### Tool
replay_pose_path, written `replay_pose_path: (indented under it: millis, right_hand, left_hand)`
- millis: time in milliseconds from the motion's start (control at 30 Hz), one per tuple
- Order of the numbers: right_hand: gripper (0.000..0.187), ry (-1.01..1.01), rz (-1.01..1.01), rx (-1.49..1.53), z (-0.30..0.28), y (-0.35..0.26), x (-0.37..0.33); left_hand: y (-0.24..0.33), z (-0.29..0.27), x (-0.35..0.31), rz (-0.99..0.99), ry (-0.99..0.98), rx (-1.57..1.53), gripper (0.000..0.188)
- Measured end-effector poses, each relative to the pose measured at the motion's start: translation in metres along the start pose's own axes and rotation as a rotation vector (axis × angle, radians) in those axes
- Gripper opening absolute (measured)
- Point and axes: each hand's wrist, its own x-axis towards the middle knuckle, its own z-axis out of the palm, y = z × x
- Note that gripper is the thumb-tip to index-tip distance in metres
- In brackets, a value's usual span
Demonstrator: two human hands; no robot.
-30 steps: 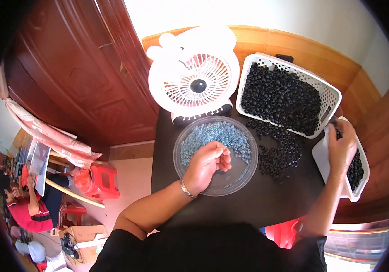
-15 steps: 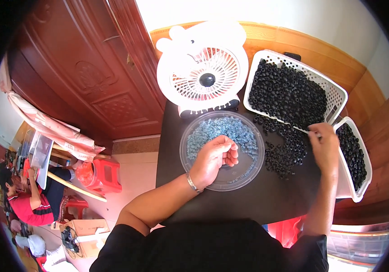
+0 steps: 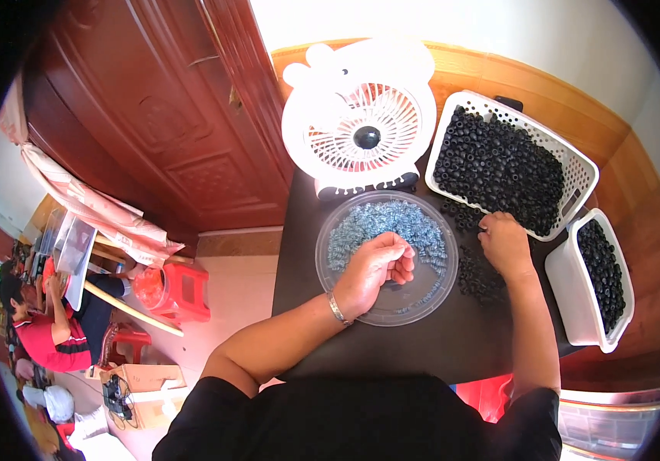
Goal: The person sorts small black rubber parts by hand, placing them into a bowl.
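A clear round dish (image 3: 361,303) of small silvery-blue springs (image 3: 384,223) sits on the dark table (image 3: 422,346). My left hand (image 3: 376,265) hovers over the dish with its fingers curled and pinched together; whether it holds a spring is hidden. My right hand (image 3: 505,244) rests palm down on a loose pile of small black rings (image 3: 474,278) just right of the dish. Behind that pile, a white perforated basket (image 3: 587,173) is full of the same black rings. A smaller white bin (image 3: 564,288) at the far right also holds black rings.
A white desk fan (image 3: 361,131) stands at the table's back edge, close to the dish. A dark red wooden door (image 3: 169,115) lies to the left. Red plastic stools (image 3: 176,288) and a seated person (image 3: 46,323) are on the floor at lower left.
My right hand has moved left from the small white bin to the loose pile of black rings. My left hand stays over the dish, fingers curling tighter.
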Motion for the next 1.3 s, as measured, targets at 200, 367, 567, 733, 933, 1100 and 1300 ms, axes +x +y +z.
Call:
replay_pose_path:
  millis: [200, 367, 567, 733, 933, 1100, 1300]
  right_hand:
    - [0.014, -0.03, 0.002, 0.208, -0.021, -0.026, -0.002]
    - [0.021, 0.038, -0.224, 0.627, -0.048, -0.085, -0.005]
    - [0.025, 0.033, -0.383, 0.677, -0.05, -0.113, 0.0]
    - [0.027, 0.036, -0.349, 0.72, -0.044, -0.114, 0.001]
    - [0.031, 0.117, -0.336, 0.816, -0.037, -0.113, 0.002]
    - [0.034, 0.169, -0.292, 0.817, -0.032, -0.109, 0.001]
    - [0.031, 0.154, -0.341, 0.697, -0.03, -0.114, 0.0]
  left_hand:
    - [-0.002, -0.003, 0.002, -0.032, -0.019, 0.035, 0.017]
    - [-0.004, 0.002, 0.001, -0.041, -0.028, 0.116, 0.021]
    - [-0.005, 0.003, 0.001, -0.012, -0.071, 0.088, 0.022]
    - [-0.005, 0.003, 0.002, 0.039, -0.085, 0.133, 0.017]
    - [-0.004, -0.001, 0.003, 0.028, -0.106, -0.045, 0.019]
    - [-0.006, -0.005, 0.004, 0.029, -0.166, -0.141, 0.021]
    - [-0.003, 0.004, 0.003, 0.021, -0.084, -0.168, 0.017]
